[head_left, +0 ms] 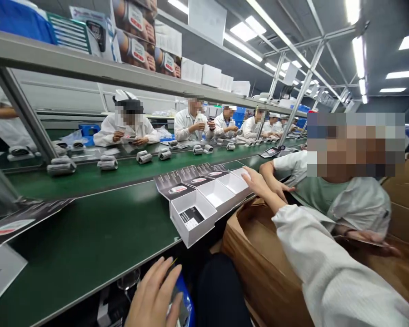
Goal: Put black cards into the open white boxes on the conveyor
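At the bottom centre of the frame, the left hand (154,295) is open, its fingers loosely spread, and no hold on anything can be seen. It is over the edge of a blue bag or bin (188,295), near a dark-clothed knee (221,290). Up and to the right of this hand, apart from it, a row of white boxes (225,210) runs from the middle of the frame toward the upper right along the table edge. The nearest box stands open with a black-and-white card (192,217) inside; the dark printed lids (173,185) are folded back on the left side of the row.

In the lower right, a brown carton (259,245) stands below the outstretched right sleeve. The right hand (255,181) is at the far end of the row, fingers extended and not closed around a box; whether it touches the last one cannot be told. Just beside it, at right, sits a co-worker in a white coat (364,200).

The green table (105,245) fills the left side. Beyond, grey cuffs (107,162) lie in a line, then workers in white coats (126,131), beneath a shelf (88,61) holding cartons (136,50) across the upper left.
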### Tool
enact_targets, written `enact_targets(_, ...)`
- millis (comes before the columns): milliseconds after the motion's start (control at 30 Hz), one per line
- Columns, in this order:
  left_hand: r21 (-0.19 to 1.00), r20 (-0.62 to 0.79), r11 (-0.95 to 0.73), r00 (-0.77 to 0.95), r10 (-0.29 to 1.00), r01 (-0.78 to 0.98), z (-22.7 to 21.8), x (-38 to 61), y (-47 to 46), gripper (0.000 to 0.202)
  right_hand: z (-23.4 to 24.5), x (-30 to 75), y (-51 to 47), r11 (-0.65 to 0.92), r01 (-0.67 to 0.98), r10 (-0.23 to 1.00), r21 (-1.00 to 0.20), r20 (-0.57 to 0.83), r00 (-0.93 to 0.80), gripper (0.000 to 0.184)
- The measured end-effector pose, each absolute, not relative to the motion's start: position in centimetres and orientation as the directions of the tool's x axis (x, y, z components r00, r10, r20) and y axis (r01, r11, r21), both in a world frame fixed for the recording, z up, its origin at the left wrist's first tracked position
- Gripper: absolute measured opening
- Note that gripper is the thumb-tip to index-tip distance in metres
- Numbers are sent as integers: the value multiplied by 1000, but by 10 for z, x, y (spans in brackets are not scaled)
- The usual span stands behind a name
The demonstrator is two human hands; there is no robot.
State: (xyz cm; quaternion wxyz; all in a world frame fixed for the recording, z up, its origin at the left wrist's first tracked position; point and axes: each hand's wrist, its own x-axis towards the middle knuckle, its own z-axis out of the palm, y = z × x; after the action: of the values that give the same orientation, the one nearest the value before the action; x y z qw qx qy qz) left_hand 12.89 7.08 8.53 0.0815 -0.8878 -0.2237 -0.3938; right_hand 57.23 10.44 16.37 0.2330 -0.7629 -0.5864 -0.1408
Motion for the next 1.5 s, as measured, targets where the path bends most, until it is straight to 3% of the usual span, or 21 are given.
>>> enact_targets(100,-117,699,-868,661,274,482,102,173,85,48,158,594,112,-211,962,874,-175,407,266,47)
enact_targets(233,-172,652,-736,636,413,654,116,202,97,48,138,556,112,-83,986,942,-145,313,125,42)
enact_targets(333,-174,620,-598,559,550,782,114,172,96,53,134,497,103,85,991,967,-104,249,-57,47)
enact_targets(500,-211,658,-402,434,616,891,108,75,77,55,139,390,88,329,943,912,-43,272,-306,30)
enact_targets(667,-146,597,-310,334,730,939,115,29,71,39,139,333,90,351,935,890,47,293,-349,41)
enact_targets(767,-73,616,-363,328,716,929,119,24,68,38,136,326,77,316,937,828,148,440,-348,52)
enact_targets(833,-15,692,-438,325,644,899,108,22,57,37,127,323,57,351,923,750,156,543,-377,41)
enact_targets(900,51,712,-535,345,611,843,80,19,41,35,105,314,34,485,868,724,105,509,-466,22)
enact_targets(967,116,583,-583,420,696,804,41,16,22,42,70,301,16,573,819,764,26,343,-546,14)
enact_targets(1067,142,154,-512,492,857,847,-17,13,5,69,6,284,7,530,848,846,8,54,-530,16)
enact_targets(1133,128,-37,-474,482,875,871,-38,12,2,79,-24,280,9,511,859,860,45,-12,-511,25)
enact_targets(1200,134,-100,-474,488,867,870,-44,9,4,79,-37,280,12,539,840,842,51,-16,-539,20)
enact_targets(1333,170,-49,-499,513,857,850,-39,4,10,71,-26,280,13,554,832,828,-2,-103,-552,25)
enact_targets(1500,226,313,-605,532,787,763,-28,4,7,61,2,278,18,498,865,850,-56,-164,-500,17)
